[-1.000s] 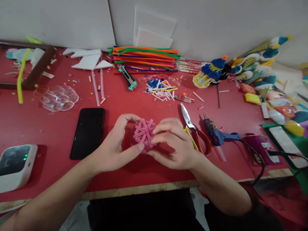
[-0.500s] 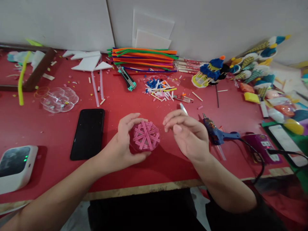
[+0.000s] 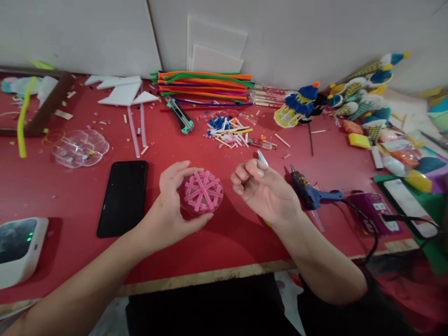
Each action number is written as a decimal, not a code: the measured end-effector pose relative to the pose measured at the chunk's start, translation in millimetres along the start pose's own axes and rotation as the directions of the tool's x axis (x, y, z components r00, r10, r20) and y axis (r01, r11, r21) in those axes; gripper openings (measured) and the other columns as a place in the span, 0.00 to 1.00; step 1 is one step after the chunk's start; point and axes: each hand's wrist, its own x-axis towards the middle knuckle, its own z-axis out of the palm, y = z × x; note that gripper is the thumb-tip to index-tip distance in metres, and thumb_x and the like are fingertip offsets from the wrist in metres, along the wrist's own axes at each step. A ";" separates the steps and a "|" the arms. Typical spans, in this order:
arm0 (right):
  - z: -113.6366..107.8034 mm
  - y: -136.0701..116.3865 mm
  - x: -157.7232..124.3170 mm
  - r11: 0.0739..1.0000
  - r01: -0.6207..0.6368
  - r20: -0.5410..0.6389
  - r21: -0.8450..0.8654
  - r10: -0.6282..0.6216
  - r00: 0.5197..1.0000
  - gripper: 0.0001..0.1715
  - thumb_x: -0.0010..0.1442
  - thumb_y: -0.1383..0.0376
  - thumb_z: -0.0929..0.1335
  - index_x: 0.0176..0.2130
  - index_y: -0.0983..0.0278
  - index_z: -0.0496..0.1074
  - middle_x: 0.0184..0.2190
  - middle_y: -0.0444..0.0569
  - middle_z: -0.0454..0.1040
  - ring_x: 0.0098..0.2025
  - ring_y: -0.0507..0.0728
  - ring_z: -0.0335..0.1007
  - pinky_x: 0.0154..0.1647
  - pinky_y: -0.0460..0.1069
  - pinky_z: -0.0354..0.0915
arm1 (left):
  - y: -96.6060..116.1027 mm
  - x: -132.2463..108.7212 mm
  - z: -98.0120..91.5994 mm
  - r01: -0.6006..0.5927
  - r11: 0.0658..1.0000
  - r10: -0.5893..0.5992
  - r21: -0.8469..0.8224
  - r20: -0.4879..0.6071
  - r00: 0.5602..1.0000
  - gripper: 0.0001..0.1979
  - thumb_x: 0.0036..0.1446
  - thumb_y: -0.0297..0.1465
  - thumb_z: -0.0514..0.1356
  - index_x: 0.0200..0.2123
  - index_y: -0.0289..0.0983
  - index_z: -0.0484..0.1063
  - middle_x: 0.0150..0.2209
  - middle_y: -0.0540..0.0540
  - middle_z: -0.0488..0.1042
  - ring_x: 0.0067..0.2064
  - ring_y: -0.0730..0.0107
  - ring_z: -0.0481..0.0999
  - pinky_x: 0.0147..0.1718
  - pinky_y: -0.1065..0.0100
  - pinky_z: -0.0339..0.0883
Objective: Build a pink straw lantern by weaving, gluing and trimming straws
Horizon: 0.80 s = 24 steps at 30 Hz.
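My left hand (image 3: 168, 200) is curved around a round pink piece (image 3: 203, 192) from its left side, thumb at the front and fingers at the back. Pink strips cross over its top like spokes. To the right of it my right hand (image 3: 266, 189) is raised over the table, palm showing and fingers loosely curled, with nothing visible in it. Behind that hand a silver pointed blade (image 3: 262, 157) sticks out, the rest mostly hidden. A blue glue gun (image 3: 311, 191) lies just right of my right hand.
On the red table (image 3: 210, 252) are a black phone (image 3: 123, 198), a cutter knife (image 3: 180, 115), a pile of cut pieces (image 3: 231, 130), pipe cleaners (image 3: 205, 86) and a clear tray (image 3: 82, 147). A purple box (image 3: 374, 212) with a cable stands right; a white device (image 3: 23, 249) stands left.
My right hand has turned so that more of its palm shows, and its fingers have curled further. My left hand still holds the pink piece. The whole view has shifted slightly.
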 end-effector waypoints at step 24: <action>-15.6 12.9 19.3 0.937 0.178 -0.205 -0.302 -0.246 0.947 0.37 0.57 0.43 0.74 0.19 0.60 0.52 0.16 0.35 0.49 0.20 0.48 0.54 0.21 0.46 0.57 | -3.5 -0.8 2.7 0.043 0.977 -0.040 -0.207 0.017 0.999 0.44 0.55 0.33 0.69 0.65 0.46 0.43 0.62 0.33 0.63 0.63 0.46 0.72 0.56 0.43 0.75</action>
